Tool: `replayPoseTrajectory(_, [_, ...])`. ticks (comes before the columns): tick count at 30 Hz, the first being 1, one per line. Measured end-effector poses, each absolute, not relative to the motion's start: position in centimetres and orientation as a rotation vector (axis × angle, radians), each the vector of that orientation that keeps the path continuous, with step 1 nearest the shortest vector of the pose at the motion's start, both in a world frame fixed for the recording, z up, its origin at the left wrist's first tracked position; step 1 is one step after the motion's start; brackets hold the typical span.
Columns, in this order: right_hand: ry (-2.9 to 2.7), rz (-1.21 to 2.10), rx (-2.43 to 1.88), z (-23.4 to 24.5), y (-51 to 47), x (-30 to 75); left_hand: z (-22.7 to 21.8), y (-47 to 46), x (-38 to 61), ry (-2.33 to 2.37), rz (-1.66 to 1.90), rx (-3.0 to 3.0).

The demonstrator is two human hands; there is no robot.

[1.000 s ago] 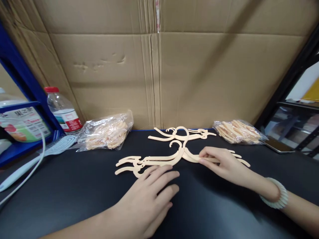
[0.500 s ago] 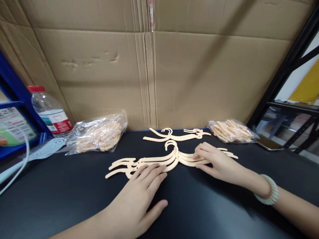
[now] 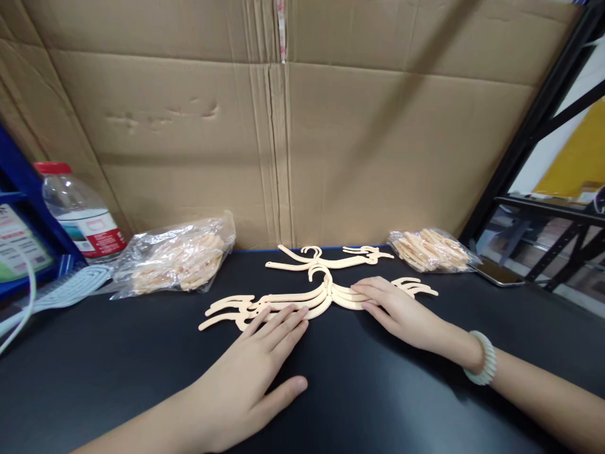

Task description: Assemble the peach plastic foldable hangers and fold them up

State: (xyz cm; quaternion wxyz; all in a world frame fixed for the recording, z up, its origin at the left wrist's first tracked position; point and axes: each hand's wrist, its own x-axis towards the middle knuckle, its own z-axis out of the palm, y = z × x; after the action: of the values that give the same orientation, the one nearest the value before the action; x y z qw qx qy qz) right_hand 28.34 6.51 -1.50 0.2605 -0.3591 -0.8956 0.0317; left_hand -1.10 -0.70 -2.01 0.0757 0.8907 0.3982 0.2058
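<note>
Cream-coloured folding clothes hangers (image 3: 293, 297) lie overlapped on the black table (image 3: 340, 391), their hooks pointing away from me. My left hand (image 3: 265, 359) rests with outstretched fingers on their left arms, thumb spread apart. On their right arms lies my right hand (image 3: 397, 309), fingers stretched out flat and partly covering them. Hinged end pieces stick out beyond both hands. Behind this group, more hangers of the same kind (image 3: 321, 261) lie flat near the table's back edge.
Clear plastic bags of folded hangers lie at back left (image 3: 174, 261) and back right (image 3: 430, 249). A red-capped bottle (image 3: 85, 214), a pale blue hairbrush (image 3: 70, 293) and a blue rack (image 3: 19, 170) are at left. A phone (image 3: 498, 273) lies at right. Cardboard (image 3: 189, 126) stands behind.
My right hand has flattened from curled fingers onto the hangers' right arms, and the hanger ends there now sit closer together. My left hand stays on the left arms. The view has shifted slightly.
</note>
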Motion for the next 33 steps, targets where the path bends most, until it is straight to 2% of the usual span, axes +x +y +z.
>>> replayPoseTrajectory(9, [-2.453,0.033,-1.040,-1.2,6.3,28.2,-1.8,-0.7,-1.0,1.218,0.616,2.617])
replayPoseTrajectory(18, [-2.477,0.082,-0.846,-0.4,5.4,27.7,-0.6,-0.7,-0.5,0.896,0.839,2.684])
replayPoseTrajectory(33, [-2.632,0.106,-0.787,-0.6,5.1,27.6,-0.4,-0.4,-0.9,0.772,0.637,2.842])
